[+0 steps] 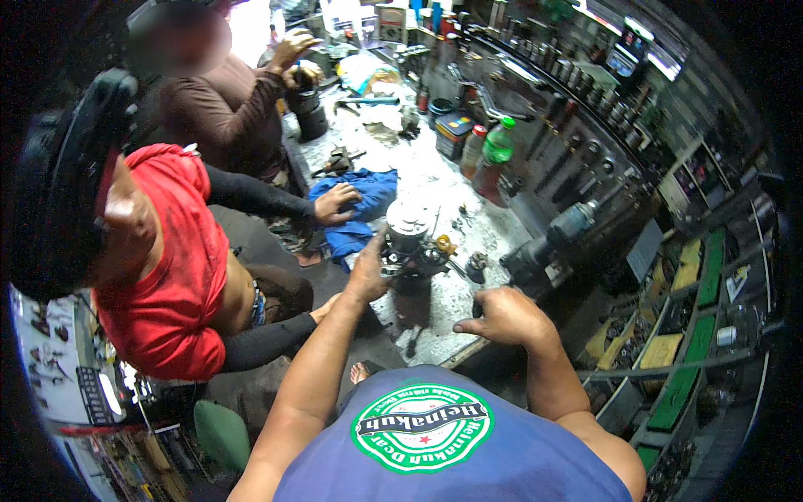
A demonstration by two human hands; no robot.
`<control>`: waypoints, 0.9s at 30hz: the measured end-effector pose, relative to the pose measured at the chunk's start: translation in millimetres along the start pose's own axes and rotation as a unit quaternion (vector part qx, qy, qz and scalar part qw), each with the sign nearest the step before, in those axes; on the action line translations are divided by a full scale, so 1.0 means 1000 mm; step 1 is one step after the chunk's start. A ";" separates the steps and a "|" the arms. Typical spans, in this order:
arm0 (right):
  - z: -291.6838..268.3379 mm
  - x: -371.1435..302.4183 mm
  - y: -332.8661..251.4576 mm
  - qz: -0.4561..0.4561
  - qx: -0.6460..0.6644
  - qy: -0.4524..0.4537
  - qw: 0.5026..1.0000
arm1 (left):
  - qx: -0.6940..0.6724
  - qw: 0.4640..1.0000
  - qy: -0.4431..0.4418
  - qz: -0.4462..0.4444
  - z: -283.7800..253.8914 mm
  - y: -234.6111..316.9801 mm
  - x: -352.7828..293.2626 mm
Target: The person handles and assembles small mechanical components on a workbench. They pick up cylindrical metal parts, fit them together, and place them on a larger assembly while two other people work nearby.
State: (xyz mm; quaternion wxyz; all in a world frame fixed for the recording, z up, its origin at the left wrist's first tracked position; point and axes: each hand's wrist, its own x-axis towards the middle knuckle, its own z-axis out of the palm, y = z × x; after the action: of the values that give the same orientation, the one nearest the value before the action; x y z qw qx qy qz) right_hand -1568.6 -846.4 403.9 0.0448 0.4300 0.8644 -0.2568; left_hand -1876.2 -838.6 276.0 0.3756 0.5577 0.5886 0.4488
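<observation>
Head view: my left hand (368, 272) grips the starter motor (411, 247), heavy, greasy metal, best held round its body; my right hand (500, 316) clenches a tool handle.

A silver and black metal motor part (411, 243) is being shown on a grey, stained workbench (435, 180). A blue cloth (361, 201) is being pressed flat; a red shirt (180, 259) and a green-capped bottle (495, 151) are being seen nearby.
</observation>
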 end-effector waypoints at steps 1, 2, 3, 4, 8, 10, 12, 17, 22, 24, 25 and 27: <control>0.016 0.011 0.011 0.017 0.009 -0.035 0.999 | 0.015 1.000 0.012 -0.008 0.000 0.000 -0.001; 0.035 0.024 0.024 0.047 0.007 -0.104 0.993 | 0.014 1.000 0.011 -0.003 0.000 0.000 -0.001; 0.057 0.037 0.038 0.070 0.016 -0.167 0.983 | 0.007 1.000 0.006 0.008 0.000 -0.001 -0.001; 0.085 0.045 0.048 0.065 -0.006 -0.180 0.982 | 0.028 0.999 -0.006 -0.024 0.001 -0.001 -0.001; 0.173 0.064 0.082 0.058 -0.025 -0.206 0.976 | 0.087 0.995 0.036 0.027 0.002 -0.003 -0.004; 0.186 0.063 0.097 0.080 0.003 -0.169 0.982 | 0.065 0.997 0.026 0.024 0.002 -0.003 -0.003; 0.189 0.062 0.105 0.097 0.054 -0.144 0.983 | 0.075 0.996 0.029 0.026 0.000 -0.004 -0.005; 0.177 0.063 0.108 0.116 0.116 -0.149 0.975 | 0.111 0.993 0.020 0.047 -0.003 -0.005 -0.003; 0.178 0.066 0.109 0.129 0.133 -0.152 0.971 | 0.077 0.996 0.026 0.031 -0.002 -0.005 -0.003; 0.180 0.066 0.112 0.129 0.139 -0.149 0.971 | 0.083 0.996 0.025 0.037 -0.002 -0.006 -0.003; 0.181 0.065 0.113 0.130 0.142 -0.147 0.970 | 0.080 0.996 0.025 0.041 -0.002 -0.006 -0.003; 0.183 0.066 0.115 0.130 0.146 -0.145 0.970 | 0.076 0.996 0.024 0.041 -0.002 -0.006 -0.003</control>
State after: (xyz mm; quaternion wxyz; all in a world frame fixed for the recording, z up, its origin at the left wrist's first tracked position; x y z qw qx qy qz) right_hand -1547.5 -830.2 179.0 0.1396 0.4987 0.7384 -0.4320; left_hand -1879.3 -841.5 270.7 0.2995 0.5975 0.6061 0.4312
